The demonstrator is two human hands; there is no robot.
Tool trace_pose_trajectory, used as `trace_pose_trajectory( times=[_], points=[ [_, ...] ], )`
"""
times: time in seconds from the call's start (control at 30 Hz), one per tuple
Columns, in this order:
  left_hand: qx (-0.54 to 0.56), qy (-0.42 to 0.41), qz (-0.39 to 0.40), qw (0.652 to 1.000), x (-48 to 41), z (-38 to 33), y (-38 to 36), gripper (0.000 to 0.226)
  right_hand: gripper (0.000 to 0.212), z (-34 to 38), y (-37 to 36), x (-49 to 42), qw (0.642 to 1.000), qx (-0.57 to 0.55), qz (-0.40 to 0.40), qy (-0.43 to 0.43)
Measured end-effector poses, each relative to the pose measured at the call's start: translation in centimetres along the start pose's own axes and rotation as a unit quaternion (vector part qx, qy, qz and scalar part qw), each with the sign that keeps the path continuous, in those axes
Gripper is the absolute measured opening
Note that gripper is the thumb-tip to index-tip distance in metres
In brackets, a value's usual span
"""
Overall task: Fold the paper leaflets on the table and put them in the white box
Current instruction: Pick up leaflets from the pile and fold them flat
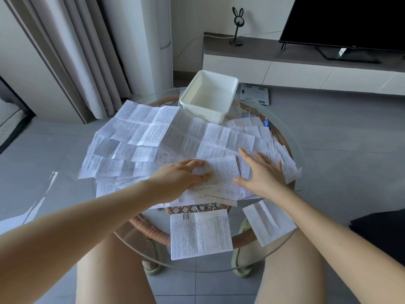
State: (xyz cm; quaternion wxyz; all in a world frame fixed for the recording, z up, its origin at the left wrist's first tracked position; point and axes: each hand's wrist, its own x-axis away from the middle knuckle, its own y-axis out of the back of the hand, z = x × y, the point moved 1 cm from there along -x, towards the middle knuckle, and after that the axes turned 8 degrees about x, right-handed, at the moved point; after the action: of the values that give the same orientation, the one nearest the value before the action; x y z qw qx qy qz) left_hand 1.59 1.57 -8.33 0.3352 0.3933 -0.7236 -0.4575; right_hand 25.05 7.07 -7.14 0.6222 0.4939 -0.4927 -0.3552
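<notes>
The left hand [182, 175] lies with fairly straight fingers and thumb on the left end of a small folded printed paper leaflet [223, 170], gripping nothing, while the right hand [264, 172] presses flat with fingers spread just beside the leaflet's right end. Both rest on a heap of unfolded printed white paper leaflets [140, 128], which spreads from the near side of the white rectangular plastic box [231, 83] towards the person. The box stands empty at the far edge of the round glass table [285, 128], well apart from both hands.
</notes>
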Motion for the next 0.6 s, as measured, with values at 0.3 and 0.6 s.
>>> trace_pose_trajectory(
  times=[0.3, 0.6],
  points=[
    [-0.012, 0.024, 0.01, 1.0, 0.5, -0.5, 0.5, 0.049, 0.045, 2.6, 2.3, 0.3, 0.994, 0.046, -0.095, -0.033],
    [-0.015, 0.024, -0.022, 0.999, 0.8, -2.1, 2.0, 0.046, 0.023, 3.6, 2.7, -0.7, 0.961, -0.241, 0.0, -0.134]
  ],
)
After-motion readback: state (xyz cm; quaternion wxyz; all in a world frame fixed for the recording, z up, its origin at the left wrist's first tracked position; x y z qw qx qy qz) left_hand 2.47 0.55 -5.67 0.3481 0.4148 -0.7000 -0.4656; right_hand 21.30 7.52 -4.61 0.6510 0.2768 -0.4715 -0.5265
